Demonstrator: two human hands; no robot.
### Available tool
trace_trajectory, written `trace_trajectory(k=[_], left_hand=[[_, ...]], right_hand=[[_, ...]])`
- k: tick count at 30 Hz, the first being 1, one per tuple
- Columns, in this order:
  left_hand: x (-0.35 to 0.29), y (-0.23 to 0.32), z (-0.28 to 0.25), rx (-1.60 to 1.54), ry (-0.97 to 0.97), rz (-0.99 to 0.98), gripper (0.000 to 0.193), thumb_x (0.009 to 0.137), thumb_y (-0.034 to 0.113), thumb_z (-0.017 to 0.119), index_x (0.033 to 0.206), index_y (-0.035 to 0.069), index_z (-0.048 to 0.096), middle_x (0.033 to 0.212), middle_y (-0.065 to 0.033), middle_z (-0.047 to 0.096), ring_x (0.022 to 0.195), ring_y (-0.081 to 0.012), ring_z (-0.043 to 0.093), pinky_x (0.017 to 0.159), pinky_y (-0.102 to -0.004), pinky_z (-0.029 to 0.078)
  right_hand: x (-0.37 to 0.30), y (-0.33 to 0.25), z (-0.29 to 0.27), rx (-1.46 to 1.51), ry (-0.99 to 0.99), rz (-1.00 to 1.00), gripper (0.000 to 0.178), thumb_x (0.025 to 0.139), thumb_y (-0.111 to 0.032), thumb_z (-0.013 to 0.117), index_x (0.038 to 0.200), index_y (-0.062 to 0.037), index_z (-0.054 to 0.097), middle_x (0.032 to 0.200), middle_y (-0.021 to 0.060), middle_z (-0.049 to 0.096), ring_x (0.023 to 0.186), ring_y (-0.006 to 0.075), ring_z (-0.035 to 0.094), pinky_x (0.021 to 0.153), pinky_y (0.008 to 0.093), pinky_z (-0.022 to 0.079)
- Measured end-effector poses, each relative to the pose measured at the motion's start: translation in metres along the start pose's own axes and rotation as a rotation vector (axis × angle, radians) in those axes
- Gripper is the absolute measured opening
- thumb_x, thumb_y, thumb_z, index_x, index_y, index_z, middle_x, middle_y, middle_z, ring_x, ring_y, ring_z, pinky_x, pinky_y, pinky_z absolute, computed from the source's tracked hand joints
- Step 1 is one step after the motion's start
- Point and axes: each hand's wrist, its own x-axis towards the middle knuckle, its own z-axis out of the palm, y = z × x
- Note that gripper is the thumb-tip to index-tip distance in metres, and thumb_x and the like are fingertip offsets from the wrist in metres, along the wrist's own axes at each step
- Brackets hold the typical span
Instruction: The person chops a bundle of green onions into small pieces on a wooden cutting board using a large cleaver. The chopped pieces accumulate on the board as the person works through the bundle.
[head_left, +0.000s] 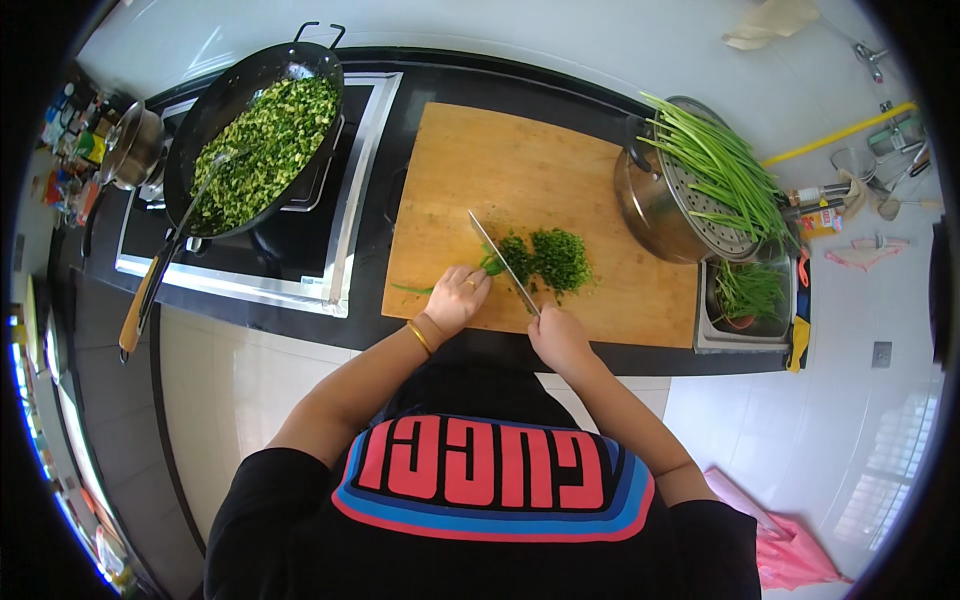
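Observation:
On a large wooden cutting board (500,160), my left hand (461,298) is closed over a small bunch of green chives (492,262), pressing it to the wood. A thin chive stalk (412,289) pokes out to the left of my fingers. My right hand (559,337) grips the handle of a kitchen knife (503,262), whose blade slants away to the far left, close beside my left fingertips. Finely chopped chives (561,260) lie heaped to the right of the blade. The knife handle is mostly hidden inside my right hand.
A wok (180,150) of chopped green filling with a spatula (160,270) sits on the stove (355,200) at left, near a lidded pot (133,145). At right, long chives (715,165) rest on a steamer pot (640,205), beside a sink (705,320) holding more greens.

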Motion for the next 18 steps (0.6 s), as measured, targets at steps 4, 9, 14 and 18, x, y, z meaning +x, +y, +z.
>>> trace_trajectory(k=[4, 9, 14, 18], left_hand=[[-0.005, -0.002, 0.006, -0.034, -0.028, -0.012, 0.02, 0.067, 0.007, 0.056, 0.086, 0.002, 0.06, 0.089, -0.0069, 0.058, 0.081, -0.0214, 0.056, 0.072, -0.032, 0.047], [-0.003, -0.005, 0.003, -0.061, -0.053, -0.02, 0.021, 0.069, 0.006, 0.056, 0.089, 0.001, 0.06, 0.091, -0.0081, 0.059, 0.079, -0.0228, 0.058, 0.069, -0.0329, 0.048], [-0.005, -0.006, 0.002, -0.354, -0.057, -0.381, 0.022, 0.07, 0.008, 0.064, 0.09, 0.003, 0.062, 0.095, -0.0091, 0.061, 0.08, -0.0274, 0.06, 0.067, -0.0343, 0.049], [-0.005, -0.015, -0.014, -0.505, -0.027, -0.502, 0.029, 0.064, 0.01, 0.072, 0.091, 0.003, 0.063, 0.1, -0.0105, 0.06, 0.084, -0.0292, 0.06, 0.072, -0.0334, 0.049]], right_hand=[[0.019, -0.016, 0.004, 0.108, 0.046, 0.092, 0.019, 0.077, -0.014, 0.052, 0.076, 0.005, 0.054, 0.068, 0.0252, 0.058, 0.067, 0.04, 0.059, 0.063, 0.0466, 0.048], [0.034, 0.004, 0.009, 0.26, 0.151, -0.021, 0.019, 0.077, -0.014, 0.052, 0.078, 0.0053, 0.055, 0.066, 0.0241, 0.058, 0.063, 0.0402, 0.058, 0.057, 0.0441, 0.047], [0.01, -0.001, -0.013, 0.305, 0.059, -0.005, 0.019, 0.078, -0.015, 0.053, 0.079, 0.0041, 0.053, 0.063, 0.023, 0.057, 0.062, 0.0393, 0.058, 0.056, 0.0439, 0.045], [-0.002, -0.002, -0.011, 0.26, 0.027, 0.045, 0.019, 0.078, -0.016, 0.053, 0.076, 0.0035, 0.052, 0.065, 0.0226, 0.058, 0.062, 0.0387, 0.058, 0.056, 0.0441, 0.045]])
